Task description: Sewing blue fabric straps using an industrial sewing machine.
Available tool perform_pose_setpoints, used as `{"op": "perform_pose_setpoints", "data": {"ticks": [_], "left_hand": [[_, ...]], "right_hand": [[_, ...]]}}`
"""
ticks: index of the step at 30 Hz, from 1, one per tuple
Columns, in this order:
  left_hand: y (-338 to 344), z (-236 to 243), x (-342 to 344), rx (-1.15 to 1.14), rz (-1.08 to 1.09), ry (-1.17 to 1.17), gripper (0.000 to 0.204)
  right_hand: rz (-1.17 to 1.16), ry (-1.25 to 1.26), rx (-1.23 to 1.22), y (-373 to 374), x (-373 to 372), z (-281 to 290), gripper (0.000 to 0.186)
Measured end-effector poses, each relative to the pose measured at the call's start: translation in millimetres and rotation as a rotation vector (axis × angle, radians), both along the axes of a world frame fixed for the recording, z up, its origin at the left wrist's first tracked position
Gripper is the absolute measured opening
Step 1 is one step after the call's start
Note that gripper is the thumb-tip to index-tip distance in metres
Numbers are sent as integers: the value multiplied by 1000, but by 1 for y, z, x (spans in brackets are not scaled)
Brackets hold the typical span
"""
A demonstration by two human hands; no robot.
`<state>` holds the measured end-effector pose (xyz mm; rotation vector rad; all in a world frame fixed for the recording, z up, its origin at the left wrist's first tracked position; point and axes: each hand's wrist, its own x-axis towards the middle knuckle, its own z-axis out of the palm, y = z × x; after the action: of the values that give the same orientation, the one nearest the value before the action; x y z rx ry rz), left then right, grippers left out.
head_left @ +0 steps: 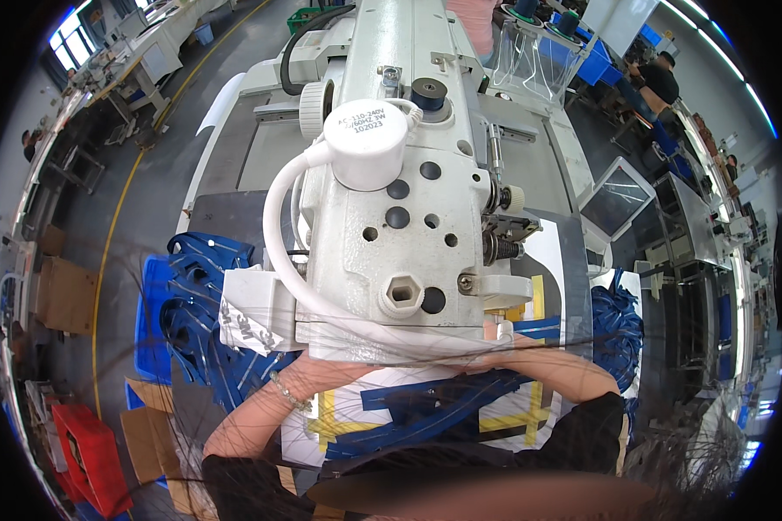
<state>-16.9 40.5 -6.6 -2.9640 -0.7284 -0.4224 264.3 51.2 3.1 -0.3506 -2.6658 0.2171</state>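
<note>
A grey table (230, 208) carries a white machine (343, 217). Near its front edge lies a white sheet (300, 445). A blue pile (191, 334) lies along the left edge, another (617, 321) by the right. Blue strips (434, 418) cross the sheet. Left hand (343, 373) and right hand (511, 354) reach behind the machine head, fingers mostly hidden; I cannot tell their grip.

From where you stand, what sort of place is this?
Probably a sewing workshop or factory: a large white sewing machine fills the middle, what look like thread cones stand at upper right, and blue strips lie heaped on both sides.
</note>
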Motion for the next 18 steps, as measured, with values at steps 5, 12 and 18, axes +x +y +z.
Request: {"op": "perform_pose_setpoints", "data": {"ticks": [5, 12, 18], "left_hand": [[-7, -2, 1, -175, 70, -15, 44], [-17, 5, 1, -51, 153, 211, 48], [-21, 3, 2, -1, 150, 207, 50]], "right_hand": [[9, -136, 200, -3, 8, -2, 23], [-100, -225, 222, -20, 15, -18, 31], [-173, -176, 218, -25, 20, -17, 44]]}}
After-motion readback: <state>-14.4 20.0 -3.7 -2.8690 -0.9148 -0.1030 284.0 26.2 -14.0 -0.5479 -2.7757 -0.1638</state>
